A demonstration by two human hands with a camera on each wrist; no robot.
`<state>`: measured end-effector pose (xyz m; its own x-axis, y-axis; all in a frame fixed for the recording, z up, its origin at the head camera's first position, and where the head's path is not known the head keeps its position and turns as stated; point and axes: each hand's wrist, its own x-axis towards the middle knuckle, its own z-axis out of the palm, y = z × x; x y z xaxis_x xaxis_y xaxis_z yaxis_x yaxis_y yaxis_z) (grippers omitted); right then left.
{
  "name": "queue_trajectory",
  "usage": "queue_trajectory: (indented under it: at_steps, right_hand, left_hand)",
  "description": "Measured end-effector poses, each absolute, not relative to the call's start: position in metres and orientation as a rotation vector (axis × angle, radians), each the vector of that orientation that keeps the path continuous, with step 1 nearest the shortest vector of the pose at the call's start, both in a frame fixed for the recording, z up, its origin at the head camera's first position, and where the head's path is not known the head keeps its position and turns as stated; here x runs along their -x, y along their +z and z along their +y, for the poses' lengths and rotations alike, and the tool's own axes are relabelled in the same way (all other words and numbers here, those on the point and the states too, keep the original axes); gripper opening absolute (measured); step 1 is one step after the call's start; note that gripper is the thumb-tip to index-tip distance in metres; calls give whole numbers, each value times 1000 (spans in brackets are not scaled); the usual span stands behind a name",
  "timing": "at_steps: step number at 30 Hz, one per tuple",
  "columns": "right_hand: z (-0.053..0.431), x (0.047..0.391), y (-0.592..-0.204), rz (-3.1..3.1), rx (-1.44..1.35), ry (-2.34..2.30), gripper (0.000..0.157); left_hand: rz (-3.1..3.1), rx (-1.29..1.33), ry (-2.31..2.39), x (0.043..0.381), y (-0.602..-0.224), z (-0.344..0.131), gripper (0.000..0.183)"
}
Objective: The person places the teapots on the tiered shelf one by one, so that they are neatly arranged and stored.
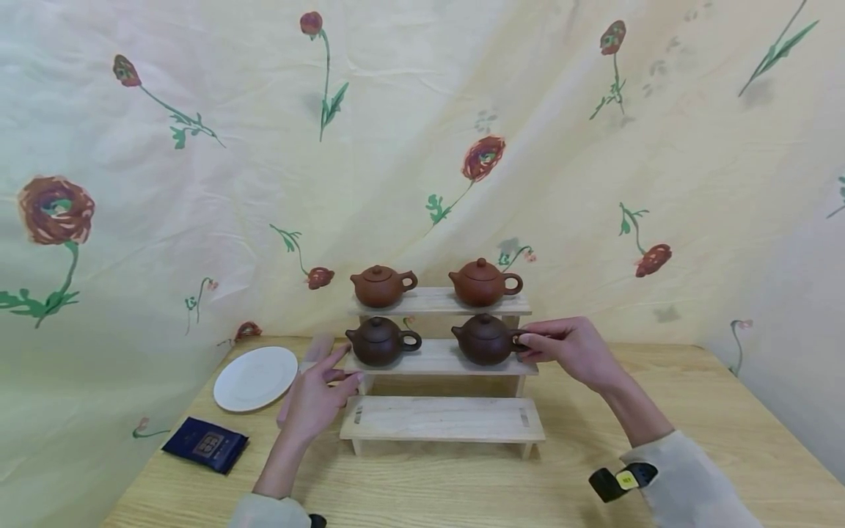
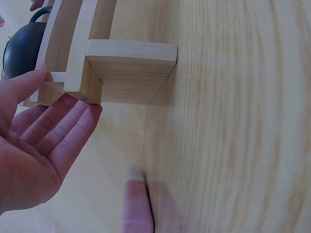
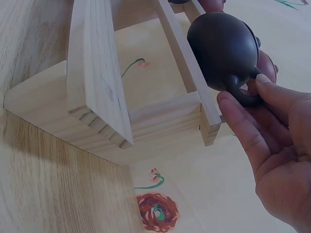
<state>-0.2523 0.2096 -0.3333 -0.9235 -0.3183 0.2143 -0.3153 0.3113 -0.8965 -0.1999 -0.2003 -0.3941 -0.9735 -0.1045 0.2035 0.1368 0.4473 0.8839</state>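
On the rack's middle step (image 1: 432, 358), a dark brown teapot (image 1: 487, 342) stands at the right. My right hand (image 1: 573, 350) pinches its handle between thumb and fingers, as the right wrist view also shows. At the step's left end, my left hand (image 1: 319, 398) has loosely extended fingers, with the thumb at the board's front edge. Beside that hand sits another dark teapot (image 1: 378, 343), its spout close to my index finger. In the left wrist view, the lower board (image 2: 80, 53) hides some of my left fingertips.
Two reddish-brown teapots, left (image 1: 379, 287) and right (image 1: 482, 284), stand on the top step (image 1: 430, 301). The bottom step (image 1: 442, 419) is nearest me. A white plate (image 1: 256, 380), a pink strip (image 1: 317, 350) and a dark blue packet (image 1: 206, 444) lie left. Flowered cloth (image 1: 396, 198) hangs behind.
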Motion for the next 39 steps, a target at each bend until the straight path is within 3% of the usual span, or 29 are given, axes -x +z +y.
queue_trajectory:
  at_steps: [39]
  right_hand:
    - [212, 262, -336, 2681, 692, -1478, 19]
  left_hand:
    - [-2456, 42, -1543, 198, -394, -199, 63]
